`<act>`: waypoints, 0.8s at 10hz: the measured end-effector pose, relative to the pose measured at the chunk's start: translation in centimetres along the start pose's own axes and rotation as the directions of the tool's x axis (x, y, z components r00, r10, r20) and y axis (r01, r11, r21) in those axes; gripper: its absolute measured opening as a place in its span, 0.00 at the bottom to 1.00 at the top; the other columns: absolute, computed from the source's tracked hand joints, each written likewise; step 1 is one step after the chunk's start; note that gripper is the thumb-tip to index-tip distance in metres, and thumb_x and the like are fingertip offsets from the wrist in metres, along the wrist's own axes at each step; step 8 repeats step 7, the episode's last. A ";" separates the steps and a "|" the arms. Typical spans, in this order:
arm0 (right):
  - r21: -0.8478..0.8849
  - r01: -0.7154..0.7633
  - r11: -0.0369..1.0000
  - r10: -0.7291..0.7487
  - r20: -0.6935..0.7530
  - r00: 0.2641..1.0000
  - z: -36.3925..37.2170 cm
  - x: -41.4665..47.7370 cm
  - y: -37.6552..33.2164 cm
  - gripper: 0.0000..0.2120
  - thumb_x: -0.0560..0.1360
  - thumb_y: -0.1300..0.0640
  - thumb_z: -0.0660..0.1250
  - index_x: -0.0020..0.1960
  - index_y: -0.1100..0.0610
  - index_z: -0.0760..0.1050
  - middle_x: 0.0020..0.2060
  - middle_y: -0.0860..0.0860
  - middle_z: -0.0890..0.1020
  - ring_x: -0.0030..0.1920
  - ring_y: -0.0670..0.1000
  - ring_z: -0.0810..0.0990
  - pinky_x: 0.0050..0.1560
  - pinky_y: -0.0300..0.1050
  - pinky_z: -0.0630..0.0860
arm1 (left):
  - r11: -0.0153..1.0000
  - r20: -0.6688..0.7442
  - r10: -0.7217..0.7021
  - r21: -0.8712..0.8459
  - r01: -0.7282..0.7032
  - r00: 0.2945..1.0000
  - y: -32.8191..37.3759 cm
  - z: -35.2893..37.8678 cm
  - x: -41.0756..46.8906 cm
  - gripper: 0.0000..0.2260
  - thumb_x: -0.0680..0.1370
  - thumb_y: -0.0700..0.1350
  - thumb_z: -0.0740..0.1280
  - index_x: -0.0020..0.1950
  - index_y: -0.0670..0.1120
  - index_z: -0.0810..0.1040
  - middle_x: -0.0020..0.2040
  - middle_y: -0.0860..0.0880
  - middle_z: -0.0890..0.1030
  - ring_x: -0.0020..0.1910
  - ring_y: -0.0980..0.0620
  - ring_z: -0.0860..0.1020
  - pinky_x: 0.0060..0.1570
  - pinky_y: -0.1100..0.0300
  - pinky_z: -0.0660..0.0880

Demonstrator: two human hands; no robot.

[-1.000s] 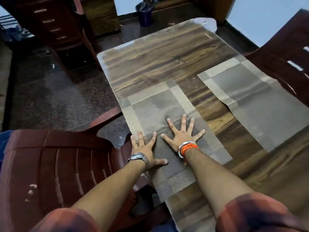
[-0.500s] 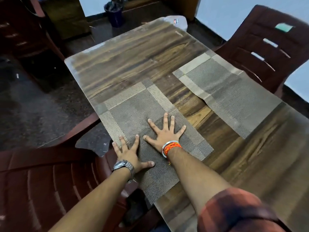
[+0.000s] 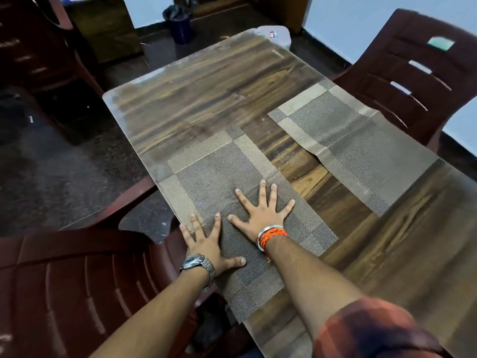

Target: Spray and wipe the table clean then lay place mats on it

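A grey woven place mat [image 3: 219, 174] with tan bands lies on the left side of the wood-grain table [image 3: 206, 91], its near corner hanging a little over the table's edge. My left hand [image 3: 209, 244] lies flat on the mat's left edge with fingers spread. Flat on the middle of the same mat is my right hand [image 3: 260, 210], fingers also spread wide. A second mat [image 3: 356, 148] of the same kind lies across the table's right side, creased down its middle. Neither hand holds anything.
A dark red plastic chair [image 3: 64, 288] stands against the table's near left side, another [image 3: 413, 81] at the right. A clear plastic item [image 3: 276, 34] sits at the table's far end. A dark bin [image 3: 178, 21] stands on the floor beyond.
Both hands stay pressed flat on the near mat. My view has swung right, so the right chair and more of the second mat now show.
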State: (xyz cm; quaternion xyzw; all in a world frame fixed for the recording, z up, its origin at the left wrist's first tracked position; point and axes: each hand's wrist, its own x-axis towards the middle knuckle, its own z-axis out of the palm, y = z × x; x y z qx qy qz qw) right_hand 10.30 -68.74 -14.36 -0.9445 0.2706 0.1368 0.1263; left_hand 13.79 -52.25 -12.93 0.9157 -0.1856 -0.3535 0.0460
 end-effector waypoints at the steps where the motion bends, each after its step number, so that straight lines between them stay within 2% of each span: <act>1: -0.008 0.005 1.000 -0.005 -0.004 1.000 0.1 -0.2 0.2 0.36 0.67 0.20 0.44 0.71 0.26 0.36 0.77 0.54 0.32 0.75 0.62 0.29 0.61 0.81 0.32 | 1.000 -0.010 0.008 0.007 -0.008 1.000 0.0 0.2 -0.3 0.61 0.54 0.79 0.66 0.74 0.63 0.30 0.72 0.39 0.24 0.67 0.29 0.24 0.72 0.37 0.43; 5: -0.038 0.018 0.999 -0.018 0.008 1.000 0.4 -0.3 0.4 0.36 0.68 0.21 0.43 0.71 0.26 0.35 0.77 0.54 0.32 0.76 0.62 0.29 0.60 0.82 0.32 | 0.998 0.057 -0.008 0.059 0.005 0.998 0.0 0.1 -0.6 0.62 0.53 0.80 0.65 0.73 0.64 0.29 0.71 0.38 0.23 0.65 0.29 0.21 0.69 0.36 0.35; 6: 0.002 0.019 1.000 -0.019 0.010 1.000 -0.2 -0.4 0.4 0.38 0.67 0.20 0.43 0.72 0.27 0.33 0.77 0.54 0.33 0.76 0.62 0.30 0.61 0.81 0.32 | 1.000 0.033 0.001 -0.002 -0.001 0.999 -0.2 -0.7 -1.3 0.59 0.53 0.79 0.66 0.73 0.68 0.33 0.73 0.45 0.24 0.71 0.32 0.28 0.72 0.36 0.44; 7: 0.007 0.069 0.998 -0.068 -0.107 0.992 -0.3 -2.0 0.3 0.39 0.69 0.21 0.43 0.75 0.31 0.36 0.79 0.56 0.41 0.78 0.61 0.37 0.66 0.78 0.35 | 0.999 -0.117 0.039 -0.012 -0.041 0.992 -0.2 -2.4 -1.9 0.55 0.57 0.79 0.65 0.73 0.70 0.35 0.77 0.49 0.30 0.76 0.34 0.40 0.73 0.40 0.47; 8: 0.007 0.069 0.998 -0.068 -0.107 0.992 -0.3 -2.0 0.3 0.39 0.69 0.21 0.43 0.75 0.31 0.36 0.79 0.56 0.41 0.78 0.61 0.37 0.66 0.78 0.35 | 0.999 -0.117 0.039 -0.012 -0.041 0.992 -0.2 -2.4 -1.9 0.55 0.57 0.79 0.65 0.73 0.70 0.35 0.77 0.49 0.30 0.76 0.34 0.40 0.73 0.40 0.47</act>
